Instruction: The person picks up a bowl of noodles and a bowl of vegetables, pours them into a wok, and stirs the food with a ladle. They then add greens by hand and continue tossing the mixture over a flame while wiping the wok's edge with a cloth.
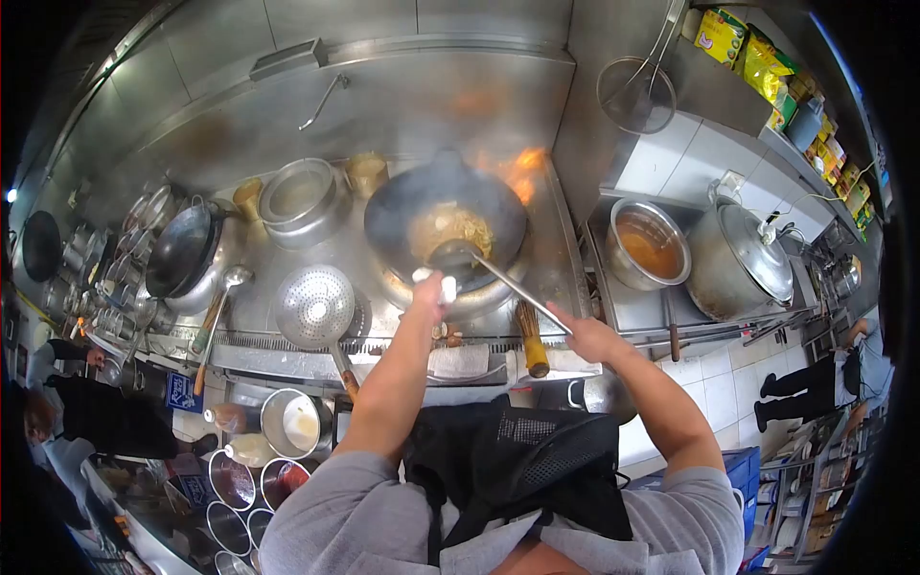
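Note:
A large dark wok sits over the burner, with steaming food that looks like noodles inside it. My left hand is closed on a white cloth at the wok's near rim; the exact grip under the cloth is hidden. My right hand is wrapped around the end of a long-handled ladle. The ladle's bowl rests in the wok, against the near side of the food. Orange flames rise behind the wok's right edge.
A perforated strainer lies left of the wok, beside a lidded pot. A bamboo brush stands at the stove's front edge. To the right are a pot of brown liquid and a large stockpot. Other people stand at both sides.

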Motion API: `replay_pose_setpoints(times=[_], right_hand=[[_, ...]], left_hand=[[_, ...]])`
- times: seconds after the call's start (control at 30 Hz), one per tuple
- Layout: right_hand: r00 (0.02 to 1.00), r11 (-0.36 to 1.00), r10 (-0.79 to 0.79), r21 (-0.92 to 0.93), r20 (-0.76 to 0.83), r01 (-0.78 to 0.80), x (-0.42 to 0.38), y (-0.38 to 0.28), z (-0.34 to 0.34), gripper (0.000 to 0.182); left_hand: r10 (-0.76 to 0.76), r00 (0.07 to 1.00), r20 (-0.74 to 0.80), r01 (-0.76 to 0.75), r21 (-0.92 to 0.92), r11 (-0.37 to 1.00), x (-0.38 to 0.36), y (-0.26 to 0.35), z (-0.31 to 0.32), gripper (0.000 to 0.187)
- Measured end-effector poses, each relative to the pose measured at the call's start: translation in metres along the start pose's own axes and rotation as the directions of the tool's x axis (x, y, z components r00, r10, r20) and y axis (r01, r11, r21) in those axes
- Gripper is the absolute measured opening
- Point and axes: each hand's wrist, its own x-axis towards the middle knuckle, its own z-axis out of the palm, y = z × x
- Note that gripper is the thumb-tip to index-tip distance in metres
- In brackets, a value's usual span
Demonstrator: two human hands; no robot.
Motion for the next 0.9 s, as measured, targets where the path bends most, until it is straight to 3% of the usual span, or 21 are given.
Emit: replay_pose_setpoints(times=[0.1, 0.17, 0.27, 0.33, 0.4, 0.43, 0.5, 0.53, 0.57, 0.6, 0.63, 0.67, 0.7, 0.77, 0.83, 0.9], right_hand=[[0.994, 0.994, -0.112, -0.007, -0.016, 0.112, -0.014, 0.010, -0.011, 0.085], [0.995, 0.996, -0.090, -0.019, 0.044, 0.091, -0.001, 0.009, -0.015, 0.084], [0.999, 0.998, -0.011, -0.057, -0.032, 0.009, 0.024, -0.018, -0.007, 0.086], [0.987, 0.973, 0.153, -0.168, -0.049, -0.159, 0.043, -0.030, -0.001, 0.089], [0.981, 0.966, 0.175, -0.175, -0.087, -0.188, 0.031, -0.046, -0.006, 0.091], [0.971, 0.959, 0.205, -0.174, -0.125, -0.225, 0.025, -0.053, -0.007, 0.092], [0.974, 0.960, 0.202, -0.176, -0.104, -0.218, 0.013, -0.042, -0.014, 0.090], [0.980, 0.975, 0.177, -0.118, -0.092, -0.188, 0.000, -0.036, -0.021, 0.086], [0.986, 0.986, 0.149, -0.061, -0.077, -0.153, -0.008, -0.026, -0.024, 0.083], [0.987, 0.999, -0.030, 0.017, -0.155, 0.033, -0.015, 0.001, -0.023, 0.079], [0.950, 0.972, -0.195, 0.084, -0.246, 0.221, -0.018, 0.020, -0.022, 0.076], [0.993, 0.968, -0.085, 0.228, -0.083, 0.102, -0.037, 0.007, -0.048, 0.073], [0.994, 0.970, -0.081, 0.222, -0.073, 0.096, -0.055, -0.009, -0.066, 0.073], [0.956, 0.954, 0.116, 0.236, 0.268, -0.182, -0.065, -0.037, -0.110, 0.074], [0.932, 0.942, 0.148, 0.241, 0.330, -0.234, -0.044, -0.026, -0.097, 0.074], [0.996, 0.997, -0.071, 0.033, 0.049, 0.069, -0.006, -0.009, -0.065, 0.077]], left_hand=[[0.039, 0.998, 0.045, -0.038, -0.010, 0.999, -0.044, 0.003, 0.000, 0.024], [0.054, 0.998, 0.020, -0.054, 0.025, 0.998, -0.027, -0.005, -0.002, 0.024], [0.097, 0.995, 0.022, -0.095, -0.059, 0.994, -0.036, -0.007, -0.003, 0.020], [0.166, 0.980, 0.112, -0.156, -0.096, 0.983, -0.061, -0.030, -0.015, 0.019], [0.251, 0.966, 0.068, -0.242, -0.117, 0.963, -0.067, -0.078, -0.039, 0.018], [0.230, 0.973, -0.033, -0.232, -0.117, 0.966, -0.082, -0.092, -0.045, 0.017], [0.137, 0.989, -0.064, -0.143, -0.106, 0.984, -0.095, -0.093, -0.047, 0.018], [0.130, 0.989, -0.066, -0.140, -0.199, 0.970, -0.106, -0.074, -0.033, 0.020], [0.186, 0.979, 0.080, -0.168, -0.188, 0.968, -0.088, -0.062, -0.036, 0.019], [0.151, 0.981, 0.118, -0.115, -0.268, 0.957, -0.110, -0.025, -0.019, 0.019], [0.103, 0.983, 0.154, -0.073, -0.189, 0.979, -0.081, -0.003, -0.019, 0.021], [0.093, 0.993, 0.079, -0.089, -0.053, 0.995, -0.066, 0.013, -0.010, 0.024], [0.045, 0.998, 0.042, -0.042, -0.063, 0.997, -0.070, 0.026, -0.004, 0.019], [0.029, 0.993, 0.111, -0.027, -0.017, 0.999, -0.091, 0.024, 0.004, 0.019], [-0.003, 0.996, 0.093, 0.005, -0.029, 1.000, -0.096, 0.023, 0.012, 0.020], [0.050, 0.998, 0.043, -0.046, -0.094, 0.994, -0.064, 0.014, 0.011, 0.020]])
